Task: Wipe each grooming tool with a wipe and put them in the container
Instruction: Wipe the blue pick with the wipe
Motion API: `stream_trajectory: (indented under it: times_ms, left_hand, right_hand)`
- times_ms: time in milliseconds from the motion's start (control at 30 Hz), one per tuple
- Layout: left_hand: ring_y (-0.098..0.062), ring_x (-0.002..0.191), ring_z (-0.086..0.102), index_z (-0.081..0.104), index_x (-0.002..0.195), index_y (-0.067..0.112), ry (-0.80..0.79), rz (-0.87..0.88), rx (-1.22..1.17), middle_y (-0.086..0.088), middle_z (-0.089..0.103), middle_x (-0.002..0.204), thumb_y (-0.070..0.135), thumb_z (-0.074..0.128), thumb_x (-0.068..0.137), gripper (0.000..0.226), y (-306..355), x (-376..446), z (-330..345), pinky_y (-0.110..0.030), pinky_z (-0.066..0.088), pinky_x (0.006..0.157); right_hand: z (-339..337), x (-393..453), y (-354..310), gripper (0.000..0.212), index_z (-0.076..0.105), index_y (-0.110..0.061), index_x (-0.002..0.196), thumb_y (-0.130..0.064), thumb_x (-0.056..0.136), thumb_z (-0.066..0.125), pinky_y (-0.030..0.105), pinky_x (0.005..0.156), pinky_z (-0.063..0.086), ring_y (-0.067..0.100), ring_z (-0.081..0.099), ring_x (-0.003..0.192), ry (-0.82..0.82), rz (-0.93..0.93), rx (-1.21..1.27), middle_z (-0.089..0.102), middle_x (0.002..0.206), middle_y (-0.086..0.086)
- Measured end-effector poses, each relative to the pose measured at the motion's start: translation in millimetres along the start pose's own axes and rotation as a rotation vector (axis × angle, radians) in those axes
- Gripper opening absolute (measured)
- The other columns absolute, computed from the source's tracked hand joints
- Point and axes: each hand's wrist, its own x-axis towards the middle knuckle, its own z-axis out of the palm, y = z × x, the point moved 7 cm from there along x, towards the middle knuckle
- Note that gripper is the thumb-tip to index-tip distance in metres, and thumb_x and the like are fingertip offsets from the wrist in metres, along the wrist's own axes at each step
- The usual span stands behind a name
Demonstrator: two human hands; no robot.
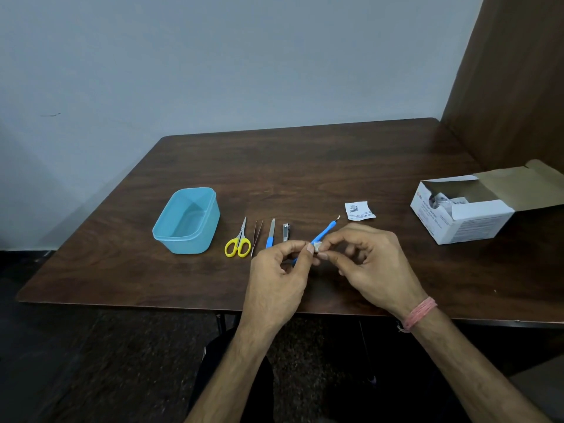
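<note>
Holding a slim blue-handled cuticle pusher with a thin metal tip (325, 232) up over the dark brown wooden table (305, 166), right of the open pale blue plastic tub (186, 221). Left hand (276, 271) pinching the lower handle between thumb and fingertips, other fingers curled; right hand (366, 261) pinching a small white folded wipe (318, 246) round the handle, thumb and forefinger closed on it. Best done by keeping the left pinch firm and low, sliding the wipe up the shaft toward the metal tip, then turning the tool to reach every side. Worth easing pressure near the tip, likely sharp and thin. Waiting in a row on the table just right of the tub: yellow-handled steel scissors (238, 244), slender metal tweezers (257, 236), blue-handled nail file (270, 233), small steel nail clipper (286, 231). Farther right of the tub, a torn white sachet (358, 211) and an open white cardboard box (467, 212).
</note>
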Motion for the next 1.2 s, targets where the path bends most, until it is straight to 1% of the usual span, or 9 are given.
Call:
stream_trajectory:
  times_ms: [133,300,467,533,600,733,933,1033,1200]
  left_hand:
    - [-0.034,0.088,0.077,0.085,0.102,0.031,0.016,-0.002,-0.002,0.011,0.083,0.087,0.027,0.069,0.112,0.019,0.2,0.8,-0.2,-0.031,0.06,0.078]
    - [-0.034,0.089,0.073,0.082,0.106,0.028,0.109,-0.002,-0.105,0.007,0.083,0.091,0.026,0.069,0.112,0.015,-2.9,-0.5,-7.8,-0.015,0.051,0.069]
    - [-0.02,0.092,0.079,0.084,0.105,0.027,0.07,0.061,-0.116,0.006,0.084,0.092,0.021,0.07,0.112,0.017,-2.3,-0.9,-6.4,-0.032,0.062,0.09]
    - [-0.027,0.09,0.079,0.086,0.102,0.029,0.051,0.049,-0.095,0.007,0.084,0.09,0.022,0.071,0.111,0.019,-2.6,-1.5,-3.2,-0.039,0.062,0.088]
    - [-0.037,0.086,0.076,0.086,0.105,0.035,0.035,0.041,-0.06,0.009,0.084,0.088,0.026,0.072,0.111,0.018,-1.9,-2.4,-1.0,-0.043,0.06,0.082]
    - [-0.036,0.083,0.076,0.087,0.113,0.036,0.021,0.049,-0.013,0.012,0.083,0.088,0.029,0.072,0.111,0.017,-1.4,-3.1,-0.9,-0.045,0.06,0.078]
    - [-0.037,0.079,0.074,0.085,0.107,0.045,-0.01,0.041,0.034,0.017,0.083,0.086,0.031,0.074,0.109,0.018,1.1,-4.3,1.3,-0.047,0.061,0.072]
    - [-0.034,0.073,0.071,0.087,0.107,0.039,-0.023,0.038,0.062,0.017,0.083,0.085,0.032,0.073,0.11,0.016,-1.2,-4.1,1.7,-0.042,0.058,0.068]
    - [-0.006,0.057,0.056,0.087,0.105,0.034,-0.031,0.024,0.063,0.016,0.082,0.082,0.03,0.071,0.111,0.017,-1.7,-4.4,1.1,-0.019,0.042,0.057]
  right_hand:
    - [2.6,0.1,-3.7,0.02,0.078,-0.03,0.096,-0.01,0.095,0.084,0.023,0.063,0.05,0.02,0.068,0.066,-0.053,-0.008,-0.032,0.073,0.098,-0.016]
    - [-0.3,3.1,7.4,0.021,0.076,-0.031,0.092,-0.012,0.095,0.084,0.027,0.062,0.052,0.018,0.07,0.063,0.006,0.1,-0.039,0.073,0.084,-0.013]
    - [5.5,2.8,5.9,0.019,0.08,-0.032,0.09,-0.015,0.092,0.088,0.02,0.062,0.046,0.017,0.068,0.063,-0.077,0.081,-0.051,0.073,0.083,-0.018]
    - [0.8,2.8,3.0,0.018,0.081,-0.03,0.091,-0.013,0.092,0.088,0.018,0.062,0.047,0.018,0.069,0.062,-0.034,0.077,-0.009,0.074,0.087,-0.015]
    - [-5.1,2.8,3.5,0.017,0.081,-0.03,0.093,-0.014,0.093,0.088,0.027,0.06,0.053,0.019,0.069,0.059,0.027,0.097,0.044,0.075,0.086,-0.013]
    - [-6.4,2.3,6.3,0.016,0.081,-0.031,0.093,-0.017,0.093,0.089,0.047,0.06,0.059,0.024,0.065,0.056,0.065,0.125,0.087,0.078,0.087,-0.009]
    - [-8.7,1.3,14.0,0.017,0.08,-0.035,0.092,-0.02,0.093,0.088,0.051,0.057,0.057,0.033,0.063,0.056,0.127,0.147,0.064,0.078,0.087,-0.013]
    - [-9.8,0.8,15.5,0.016,0.079,-0.036,0.093,-0.024,0.093,0.089,0.053,0.059,0.058,0.033,0.064,0.058,0.148,0.151,0.07,0.079,0.087,-0.012]
    - [-10.2,0.4,11.4,0.016,0.08,-0.035,0.095,-0.021,0.094,0.088,0.043,0.056,0.055,0.027,0.063,0.056,0.158,0.108,0.022,0.078,0.089,-0.013]
